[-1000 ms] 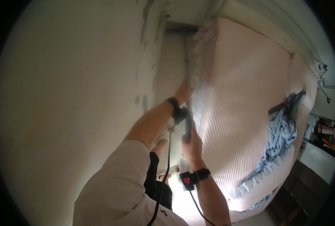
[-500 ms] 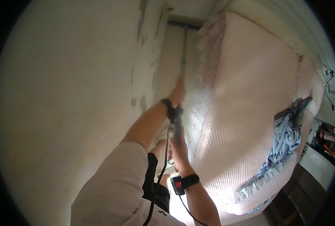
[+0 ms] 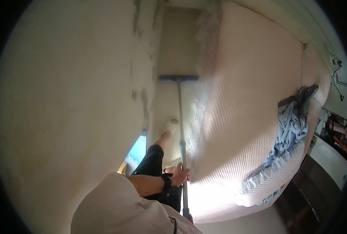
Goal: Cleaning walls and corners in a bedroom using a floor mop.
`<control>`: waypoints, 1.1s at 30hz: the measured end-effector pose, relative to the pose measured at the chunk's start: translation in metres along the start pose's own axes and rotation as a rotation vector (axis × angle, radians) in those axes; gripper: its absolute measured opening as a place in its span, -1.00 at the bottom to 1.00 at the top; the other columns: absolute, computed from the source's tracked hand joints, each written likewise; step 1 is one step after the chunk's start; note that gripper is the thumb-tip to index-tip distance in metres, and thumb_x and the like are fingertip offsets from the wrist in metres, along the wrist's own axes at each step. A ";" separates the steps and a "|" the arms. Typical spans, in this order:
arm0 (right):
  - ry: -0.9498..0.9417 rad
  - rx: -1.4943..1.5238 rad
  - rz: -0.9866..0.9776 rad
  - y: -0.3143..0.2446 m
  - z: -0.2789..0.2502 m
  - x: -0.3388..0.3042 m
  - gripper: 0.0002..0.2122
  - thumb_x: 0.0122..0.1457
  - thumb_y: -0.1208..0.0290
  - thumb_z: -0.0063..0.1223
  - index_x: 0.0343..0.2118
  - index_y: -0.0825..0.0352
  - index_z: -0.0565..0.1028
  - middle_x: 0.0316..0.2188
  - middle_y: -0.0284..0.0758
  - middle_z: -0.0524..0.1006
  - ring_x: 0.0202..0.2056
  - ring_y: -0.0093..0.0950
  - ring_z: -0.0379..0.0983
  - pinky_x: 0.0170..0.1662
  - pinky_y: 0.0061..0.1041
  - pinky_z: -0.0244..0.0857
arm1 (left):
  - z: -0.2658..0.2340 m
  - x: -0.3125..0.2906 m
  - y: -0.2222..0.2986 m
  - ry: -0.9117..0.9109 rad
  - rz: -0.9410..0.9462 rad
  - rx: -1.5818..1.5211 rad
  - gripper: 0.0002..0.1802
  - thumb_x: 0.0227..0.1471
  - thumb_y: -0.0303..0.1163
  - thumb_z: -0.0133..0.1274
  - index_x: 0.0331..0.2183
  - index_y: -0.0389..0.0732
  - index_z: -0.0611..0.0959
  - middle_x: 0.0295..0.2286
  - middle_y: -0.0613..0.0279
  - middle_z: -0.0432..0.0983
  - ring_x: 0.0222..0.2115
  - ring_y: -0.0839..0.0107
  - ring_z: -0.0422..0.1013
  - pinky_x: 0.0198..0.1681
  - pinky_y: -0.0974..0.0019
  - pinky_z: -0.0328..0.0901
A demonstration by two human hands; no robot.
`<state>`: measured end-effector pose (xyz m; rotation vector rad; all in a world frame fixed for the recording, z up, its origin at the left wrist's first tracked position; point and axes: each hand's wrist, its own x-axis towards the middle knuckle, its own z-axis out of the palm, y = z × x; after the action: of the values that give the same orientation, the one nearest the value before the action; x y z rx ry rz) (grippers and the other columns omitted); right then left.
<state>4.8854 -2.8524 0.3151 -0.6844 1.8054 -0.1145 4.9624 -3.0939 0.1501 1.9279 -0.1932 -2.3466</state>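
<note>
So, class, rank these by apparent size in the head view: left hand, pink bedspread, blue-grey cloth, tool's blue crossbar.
1. Pink bedspread
2. Blue-grey cloth
3. Left hand and blue crossbar: too alike to rank

A pale pink quilted bedspread (image 3: 247,101), edged with lacy trim (image 3: 197,115) and strewn with rumpled blue-gray fabric (image 3: 291,128), marks this room as a home's bedroom.

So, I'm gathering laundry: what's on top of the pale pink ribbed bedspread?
Crumpled blue-grey fabric lies on the pale pink ribbed bedspread, with dark grey material at its far end. Anything underneath is hidden.
</note>
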 end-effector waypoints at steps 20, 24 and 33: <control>-0.073 0.377 0.162 -0.083 -0.019 0.169 -0.50 0.33 0.36 -0.17 0.30 0.19 0.06 -0.68 -0.45 0.32 -0.74 -0.66 0.23 -0.71 -0.60 0.16 | -0.036 0.269 0.063 -0.283 0.467 0.181 -0.79 0.14 -0.40 -0.02 -0.19 -0.23 0.39 -0.40 0.15 0.47 -0.42 0.38 0.45 -0.39 0.25 0.39; -0.244 0.294 0.319 -0.057 -0.008 0.064 -0.46 0.29 0.35 -0.13 0.30 0.28 0.03 -0.63 -0.30 0.45 -0.68 -0.52 0.40 -0.62 -0.48 0.27 | -0.110 0.183 -0.118 -0.231 0.142 0.192 -0.76 0.09 -0.43 0.09 -0.21 -0.20 0.41 -0.51 0.27 0.37 -0.45 0.46 0.36 -0.43 0.35 0.31; -0.200 0.467 0.458 -0.061 -0.035 0.010 -0.52 0.27 0.37 -0.09 0.23 0.33 0.16 -0.48 -0.26 0.50 -0.53 -0.46 0.44 -0.47 -0.45 0.30 | -0.058 -0.016 -0.146 -0.452 -0.521 0.730 -0.48 0.04 -0.20 0.16 -0.07 -0.32 0.41 -0.45 -0.07 0.51 -0.43 0.16 0.53 -0.29 0.15 0.48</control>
<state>4.8762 -2.9164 0.3434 0.0518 1.6169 -0.1473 5.0233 -2.9490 0.1309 1.7913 -0.7568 -3.4162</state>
